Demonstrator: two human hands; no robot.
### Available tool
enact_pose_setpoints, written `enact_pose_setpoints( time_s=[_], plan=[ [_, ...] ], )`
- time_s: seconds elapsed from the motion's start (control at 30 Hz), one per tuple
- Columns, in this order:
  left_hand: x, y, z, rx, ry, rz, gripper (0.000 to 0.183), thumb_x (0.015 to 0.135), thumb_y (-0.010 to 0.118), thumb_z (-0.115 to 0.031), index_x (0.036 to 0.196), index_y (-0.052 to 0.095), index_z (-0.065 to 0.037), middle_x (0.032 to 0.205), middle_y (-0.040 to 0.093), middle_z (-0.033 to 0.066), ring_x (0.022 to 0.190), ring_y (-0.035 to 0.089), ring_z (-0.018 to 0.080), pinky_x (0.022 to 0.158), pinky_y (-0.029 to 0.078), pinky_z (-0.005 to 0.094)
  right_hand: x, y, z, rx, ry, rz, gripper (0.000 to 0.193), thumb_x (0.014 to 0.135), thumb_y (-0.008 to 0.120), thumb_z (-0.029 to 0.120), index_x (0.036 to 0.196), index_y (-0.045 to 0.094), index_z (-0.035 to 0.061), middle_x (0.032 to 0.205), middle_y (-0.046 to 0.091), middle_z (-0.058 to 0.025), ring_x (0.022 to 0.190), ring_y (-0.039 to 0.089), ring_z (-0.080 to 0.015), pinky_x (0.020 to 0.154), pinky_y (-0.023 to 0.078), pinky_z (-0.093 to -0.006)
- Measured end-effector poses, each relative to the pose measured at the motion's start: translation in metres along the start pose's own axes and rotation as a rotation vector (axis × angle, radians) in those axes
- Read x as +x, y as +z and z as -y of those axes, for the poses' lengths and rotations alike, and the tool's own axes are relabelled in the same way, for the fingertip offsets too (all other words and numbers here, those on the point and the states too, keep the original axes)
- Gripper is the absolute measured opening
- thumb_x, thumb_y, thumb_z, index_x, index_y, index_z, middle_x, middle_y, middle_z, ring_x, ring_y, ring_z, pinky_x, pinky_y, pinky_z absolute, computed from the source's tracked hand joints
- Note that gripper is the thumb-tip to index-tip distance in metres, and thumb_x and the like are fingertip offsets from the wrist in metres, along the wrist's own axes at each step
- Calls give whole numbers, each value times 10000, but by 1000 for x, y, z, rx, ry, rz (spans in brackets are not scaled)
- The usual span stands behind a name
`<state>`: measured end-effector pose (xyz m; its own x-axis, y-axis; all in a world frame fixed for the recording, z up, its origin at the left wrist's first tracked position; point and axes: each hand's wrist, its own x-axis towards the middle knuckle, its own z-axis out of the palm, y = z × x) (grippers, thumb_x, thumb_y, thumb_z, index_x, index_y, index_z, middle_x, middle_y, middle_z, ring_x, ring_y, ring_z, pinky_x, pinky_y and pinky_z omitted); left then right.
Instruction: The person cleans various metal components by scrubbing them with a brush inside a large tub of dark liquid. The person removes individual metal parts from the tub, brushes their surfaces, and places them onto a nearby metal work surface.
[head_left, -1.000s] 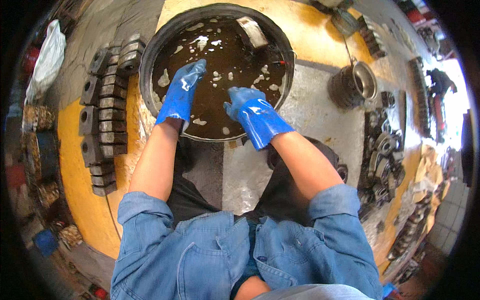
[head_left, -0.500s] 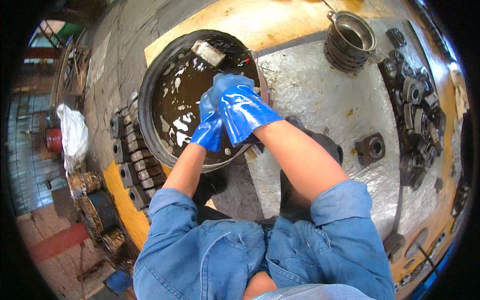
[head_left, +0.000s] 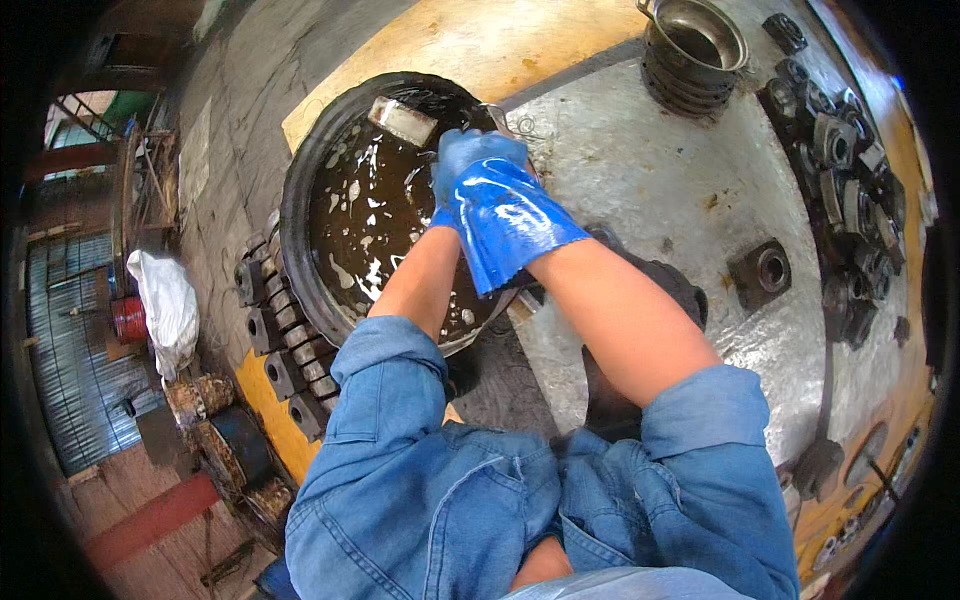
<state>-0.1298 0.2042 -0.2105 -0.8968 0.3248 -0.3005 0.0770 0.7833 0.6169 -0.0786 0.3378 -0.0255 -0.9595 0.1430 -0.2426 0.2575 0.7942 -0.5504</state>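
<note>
Both my hands wear blue rubber gloves and are pressed together over the right side of a round black tub [head_left: 300,215] of dark, foamy liquid. My right hand [head_left: 485,150] is closed, its fingers curled around something hidden from me. Mostly behind the right glove is my left hand [head_left: 441,190]; its fingers are hidden, so its grip cannot be read. Close to the gloves, a whitish rectangular block [head_left: 403,121] lies at the tub's far side.
Right of the tub lies a metal sheet [head_left: 640,150] bearing a metal pot [head_left: 695,65], a single dark bored block [head_left: 760,270] and a heap of dark metal parts [head_left: 845,215]. Bored blocks [head_left: 283,375] line up along the tub's left. A white sack [head_left: 165,310] stands farther left.
My joined hands have shifted right, toward the tub's right rim, and the left cuff is now more covered by the right glove. A small red thing beyond the hands is no longer visible.
</note>
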Motion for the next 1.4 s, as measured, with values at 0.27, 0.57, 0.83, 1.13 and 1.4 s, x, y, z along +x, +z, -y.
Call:
enact_pose_setpoints(
  time_s=[0.27,0.57,0.83,1.13,1.4],
  plan=[
    [-27,-37,21,-583,-37,-79,139,948,666,-146,1032,713,-47,966,690,8,909,634,164,818,532,339,-6,-5,-12,6,-101,45,453,963,659,444,1280,712,124,1300,722,-162,1227,689,-320,1049,534,-478],
    [-110,-87,-30,-1106,95,78,168,1016,623,-217,1012,722,-81,964,723,33,839,682,155,770,585,334,-25,-11,14,194,-80,346,534,898,687,489,1151,780,28,1197,725,-255,1164,700,-398,1001,547,-470],
    [-111,-74,-39,-1366,-74,-242,130,960,616,-163,920,704,-77,815,679,37,714,637,155,633,532,302,-13,15,19,235,36,381,826,865,660,679,1415,630,64,1396,651,-231,1278,635,-414,1103,490,-480],
    [-97,-109,-50,-1262,90,-234,211,1046,630,-177,1163,701,-17,1033,735,47,871,683,155,774,562,299,-28,0,33,444,-120,199,783,873,752,510,1515,524,125,1339,692,-196,1238,671,-365,1068,529,-443],
    [-107,-150,-57,-804,122,-306,223,1024,715,-162,1175,740,1,1011,751,23,853,655,101,761,520,258,-19,32,29,211,-195,6,646,885,731,294,1492,534,192,1355,684,-146,1203,672,-379,1032,549,-465]
  ],
)
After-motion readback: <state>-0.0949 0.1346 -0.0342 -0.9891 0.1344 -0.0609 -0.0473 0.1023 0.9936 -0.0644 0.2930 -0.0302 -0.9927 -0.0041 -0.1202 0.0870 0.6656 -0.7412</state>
